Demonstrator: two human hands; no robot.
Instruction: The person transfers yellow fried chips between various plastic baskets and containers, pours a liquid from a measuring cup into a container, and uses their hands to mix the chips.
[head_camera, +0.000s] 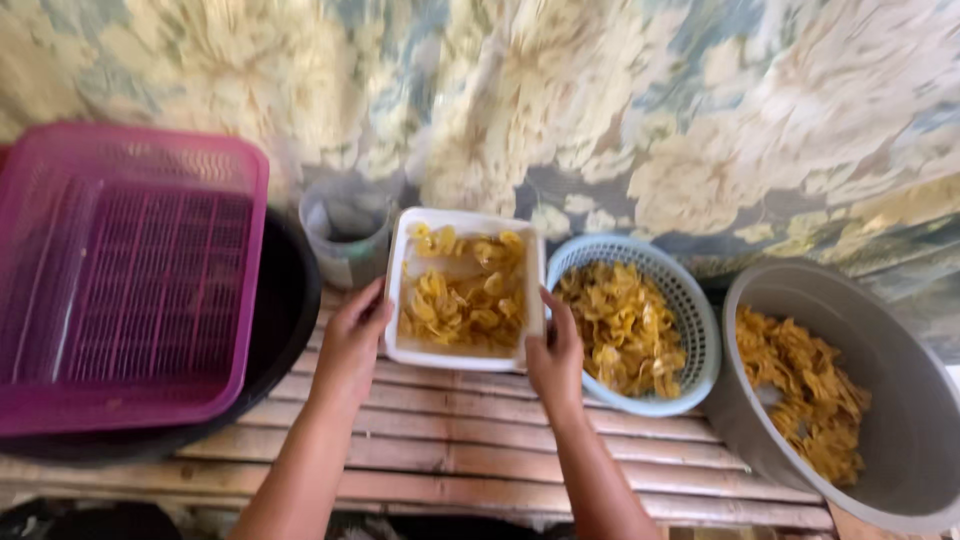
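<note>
A white rectangular plastic tub (466, 290), part-filled with thin, curled yellow chips (462, 295), is held above the bamboo-slat bench (450, 440); its long axis runs away from the person. It is gripped at its sides by the left hand (350, 340) and right hand (555, 355). Similar chips fill the blue perforated basket (690, 310) and grey basin (880, 380) alongside.

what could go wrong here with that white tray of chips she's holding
The white tray is gripped only at its two side edges by the left hand and right hand, so it could tip and spill its yellow chips. It sits close to the blue basket, so a nudge might knock that. The slatted bamboo bench has gaps where spilled chips could fall through.
</note>
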